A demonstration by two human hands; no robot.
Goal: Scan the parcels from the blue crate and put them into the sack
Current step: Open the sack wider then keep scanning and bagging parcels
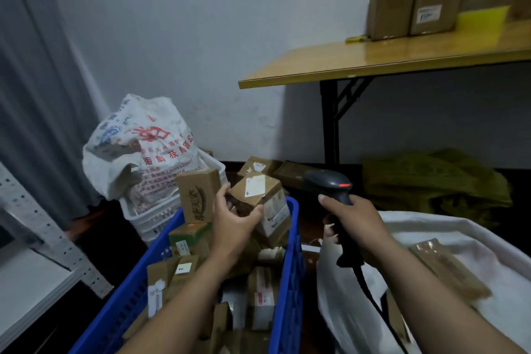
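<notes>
above the blue crate [290, 267], the left hand [234, 223] grips a small cardboard box [254, 190], thumb and fingers curled round its lower sides, white label facing up. just right of it, and apart from it, the right hand [356, 220] is wrapped round the handle of a black scanner [330, 182], a red light glowing on its head. more parcels [261, 296] lie in the crate below the left forearm. under the right forearm the white sack [344, 316] gapes open, with what looks like a flat brown parcel [448, 270] lying on its far side.
</notes>
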